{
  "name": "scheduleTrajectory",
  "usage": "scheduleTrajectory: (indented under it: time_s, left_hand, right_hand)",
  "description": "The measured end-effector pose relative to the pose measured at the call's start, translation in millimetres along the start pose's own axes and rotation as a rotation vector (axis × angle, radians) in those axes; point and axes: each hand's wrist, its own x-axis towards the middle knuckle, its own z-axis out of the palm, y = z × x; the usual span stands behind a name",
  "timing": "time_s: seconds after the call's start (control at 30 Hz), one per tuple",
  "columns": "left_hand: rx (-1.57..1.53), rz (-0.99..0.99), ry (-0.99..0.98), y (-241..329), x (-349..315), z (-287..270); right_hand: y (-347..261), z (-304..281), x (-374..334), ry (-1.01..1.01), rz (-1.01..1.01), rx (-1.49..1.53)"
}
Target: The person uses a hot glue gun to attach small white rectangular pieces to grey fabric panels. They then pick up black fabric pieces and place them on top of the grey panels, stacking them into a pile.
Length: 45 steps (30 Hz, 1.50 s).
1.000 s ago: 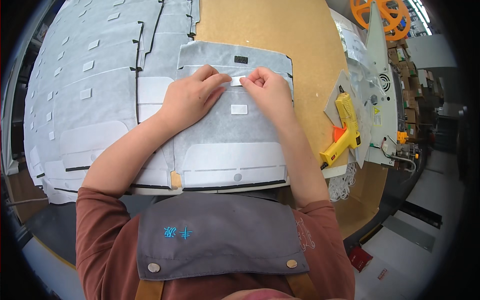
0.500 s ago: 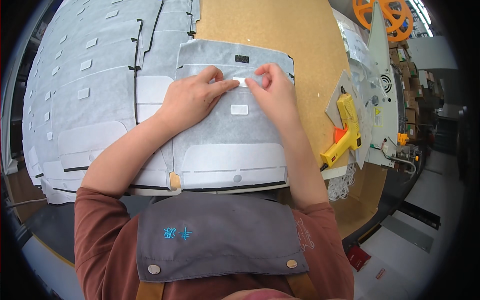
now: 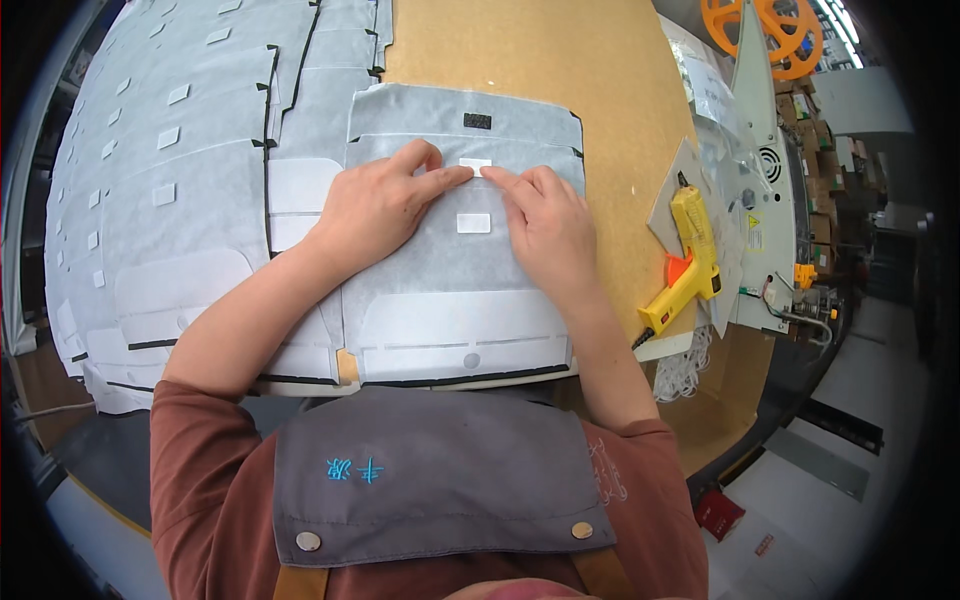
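On the near sheet (image 3: 440, 265), upper middle: touching white patch (image 3: 475, 163) with fingertips of left hand (image 3: 375, 205) and right hand (image 3: 553, 225), apparently pinching with neither. Showing black patch (image 3: 477, 121) and lower patch (image 3: 474, 224) already on; seemingly leaving this one unfinished.

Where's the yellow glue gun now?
In the head view, the yellow glue gun lies near the right edge of the table, between the right hand and the pale machine.

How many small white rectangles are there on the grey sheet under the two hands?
2: the first rectangle at the fingertips of the left hand and right hand, the second rectangle lower in view. The hands might hide more.
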Motion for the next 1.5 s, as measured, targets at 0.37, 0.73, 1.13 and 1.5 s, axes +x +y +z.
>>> scheduleTrajectory:
  time_s: [0.37, 0.73, 1.13, 1.5]
  left_hand:
    - [0.01, -0.05, -0.024, 4, -2, -5]
    - [-0.025, -0.009, -0.031, 6, 2, -10]
    - [-0.053, -0.019, -0.036, 10, 2, -11]
    - [0.028, -0.003, -0.08, 12, 1, -10]
  right_hand:
    - [-1, 6, 2, -0.015, -0.05, -0.099]
    - [0, 5, 0, 0.045, -0.067, -0.081]
    - [4, 7, -3, 0.096, -0.039, 0.003]
    - [4, -26, -11, 0.12, 0.146, 0.364]
